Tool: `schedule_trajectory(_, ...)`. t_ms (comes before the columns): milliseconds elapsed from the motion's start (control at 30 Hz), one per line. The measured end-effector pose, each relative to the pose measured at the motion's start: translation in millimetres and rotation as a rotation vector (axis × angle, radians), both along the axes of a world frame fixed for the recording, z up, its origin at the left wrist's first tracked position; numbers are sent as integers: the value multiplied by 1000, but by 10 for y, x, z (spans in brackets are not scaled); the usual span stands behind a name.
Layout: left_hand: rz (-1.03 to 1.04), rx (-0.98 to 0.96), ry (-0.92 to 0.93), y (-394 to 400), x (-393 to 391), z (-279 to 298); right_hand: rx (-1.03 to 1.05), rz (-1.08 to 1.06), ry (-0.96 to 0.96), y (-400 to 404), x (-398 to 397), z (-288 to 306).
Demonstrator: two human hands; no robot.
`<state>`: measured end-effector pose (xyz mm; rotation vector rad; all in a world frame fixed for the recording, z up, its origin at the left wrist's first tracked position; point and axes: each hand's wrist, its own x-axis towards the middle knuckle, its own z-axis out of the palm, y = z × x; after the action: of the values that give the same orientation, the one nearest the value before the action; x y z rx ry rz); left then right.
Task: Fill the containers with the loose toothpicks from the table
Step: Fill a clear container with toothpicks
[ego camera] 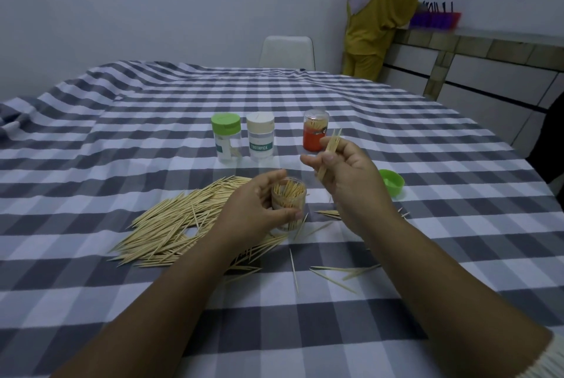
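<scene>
An open clear container (289, 199), already well stocked with upright toothpicks, is gripped by the left hand (254, 212), whose thumb and fingers are curled round its wall just above the checked tablecloth (427, 164). At about 1 o'clock from that container, the right hand (351, 176) is held raised, and a small bundle of toothpicks (329, 151) is pinched between its thumb and curled fingers, the tips pointing up and away. The main heap of loose toothpicks (180, 225) is spread on the cloth at 9 o'clock from the held container, partly hidden by the left wrist, and scattered single toothpicks (332, 273) are seen at 5 o'clock, between the 2 forearms and under the right one. At 12 o'clock, further back, 3 closed containers are lined up: a green-lidded container (226, 141) nearly bare of contents, a beige-lidded container (260, 139) marked TOOTHPICK just beside it, and, well apart to the right, an orange container (315, 130) with a clear lid through which toothpick ends are seen. A loose green lid (392, 182) is lying at 3 o'clock from the right hand. A white chair (287, 52) is placed at the far edge of the table, and a person in yellow clothing (375, 23) is seen at a counter (488, 50) at 1 o'clock in the background.
</scene>
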<state>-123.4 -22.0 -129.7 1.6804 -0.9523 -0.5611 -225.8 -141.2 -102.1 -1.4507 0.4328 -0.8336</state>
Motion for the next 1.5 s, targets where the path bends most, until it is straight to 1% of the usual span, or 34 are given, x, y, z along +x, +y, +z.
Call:
schedule_trajectory(67, 1, -3, 3, 0, -1, 1, -12, 14, -39, 25, 19, -21)
schedule_trajectory(167, -2, -9, 6, 0, -1, -3, -102, 13, -10, 81, 38, -82)
schedule_trajectory(333, -10, -18, -9, -4, 13, -11, -191, 56, 197, 152, 59, -162)
schedule_trajectory(433, -6, -22, -11, -11, 8, -17, -234, 6, 143, 155, 35, -177)
schedule_trajectory(500, -4, -24, -10, -16, 14, -31, -322, -55, 116, 169, 7, -180)
schedule_trajectory(533, -3, -23, -13, -19, 20, -35, -386, -85, 138, 167, 3, -188)
schedule_trajectory(600, -3, -28, -23, -19, 32, -40, -534, -103, 267, 140, 12, -223)
schedule_trajectory(667, -7, -36, -27, -19, 37, -44, -639, -30, 420, 116, 16, -262)
schedule_trajectory(700, -6, -31, -28, -16, 33, -40, -651, 3, 452, 113, 17, -271)
schedule_trajectory(733, -4, -26, -30, -12, 28, -33, -643, 8, 442, 121, 10, -263)
schedule_trajectory(833, -8, -24, -52, -4, 23, -24, -596, -100, 288, 142, -1, -235)
schedule_trajectory(867, -8, -21, -61, -2, 22, -21, -638, -124, 271, 144, 0, -236)
schedule_trajectory(900, -8, -18, -70, 2, 20, -22, -724, -136, 285, 145, 1, -245)
schedule_trajectory(1033, 10, -24, -77, 8, 34, -48, -1159, -153, 389, 138, 17, -322)
schedule_trajectory(1100, 16, -19, -70, 6, 34, -48, -1278, -226, 397, 151, 26, -336)
schedule_trajectory(1200, 19, -20, -47, 4, 29, -41, -1284, -373, 371, 135, 31, -324)
schedule_trajectory(1267, 11, -30, -53, 3, 31, -41, -1248, -414, 352, 121, 29, -311)
schedule_trajectory(1333, 0, -36, -65, 3, 34, -45, -1227, -389, 373, 110, 30, -296)
schedule_trajectory(1433, 4, -38, -61, 5, 36, -45, -1239, -295, 490, 90, 46, -298)
schedule_trajectory(1500, -2, -40, -54, 6, 37, -46, -1226, -277, 496, 56, 48, -314)
